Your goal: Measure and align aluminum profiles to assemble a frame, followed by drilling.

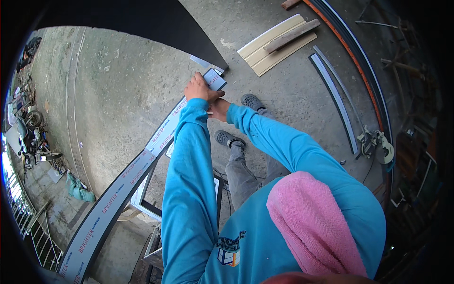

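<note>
A long aluminium profile (124,182), covered in printed protective film, runs from the lower left up to the centre. Close to its far end, my left hand (197,88) is closed over it, with the fingers across the film. My right hand (219,110) is just below, at the profile's near side by my left wrist. Its fingers are bent and partly hidden; a small pale bit shows at them, too small to name. Beyond the profile's end, a large dark panel (142,21) comes to a corner.
Cream boards (257,57) with a brown strip (292,35) lie on the concrete floor. Long curved-looking strips (362,66) and a metal tool (377,144) are at the right. White frames (142,201) stand under the profile. A motorcycle (33,142) is far left.
</note>
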{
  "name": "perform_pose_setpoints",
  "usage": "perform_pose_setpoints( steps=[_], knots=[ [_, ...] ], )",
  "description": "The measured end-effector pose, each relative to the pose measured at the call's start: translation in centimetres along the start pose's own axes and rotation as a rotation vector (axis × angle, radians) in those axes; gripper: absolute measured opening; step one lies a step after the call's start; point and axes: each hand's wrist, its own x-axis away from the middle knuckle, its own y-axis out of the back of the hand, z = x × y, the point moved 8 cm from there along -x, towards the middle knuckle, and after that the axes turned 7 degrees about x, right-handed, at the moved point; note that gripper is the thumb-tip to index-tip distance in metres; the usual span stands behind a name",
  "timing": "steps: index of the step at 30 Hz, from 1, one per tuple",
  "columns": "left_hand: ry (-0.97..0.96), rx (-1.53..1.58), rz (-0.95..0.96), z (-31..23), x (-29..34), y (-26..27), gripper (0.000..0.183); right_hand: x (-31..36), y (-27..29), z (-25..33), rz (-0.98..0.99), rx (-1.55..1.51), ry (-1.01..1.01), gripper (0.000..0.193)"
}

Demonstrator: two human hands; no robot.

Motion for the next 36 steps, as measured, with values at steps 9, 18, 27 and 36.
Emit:
perform_pose_setpoints(
  steps=[9,18,27,36],
  knots=[
    [0.055,0.010,0.055,1.0,-0.3,0.2,0.096,5.8,-2.9,20.3,-0.578,1.485,0.624,0.083],
    [0.018,0.028,0.091,0.6,-0.7,0.1,0.083,4.3,-14.9,23.4,-0.102,1.877,0.785,0.091],
    [0.058,0.039,0.072,1.5,-1.2,1.1,0.079,4.7,-16.1,24.5,-0.165,1.937,0.938,0.084],
    [0.142,0.083,0.069,3.8,-3.2,2.9,0.082,4.5,-16.5,24.3,-0.118,1.903,1.016,0.071]
  ],
)
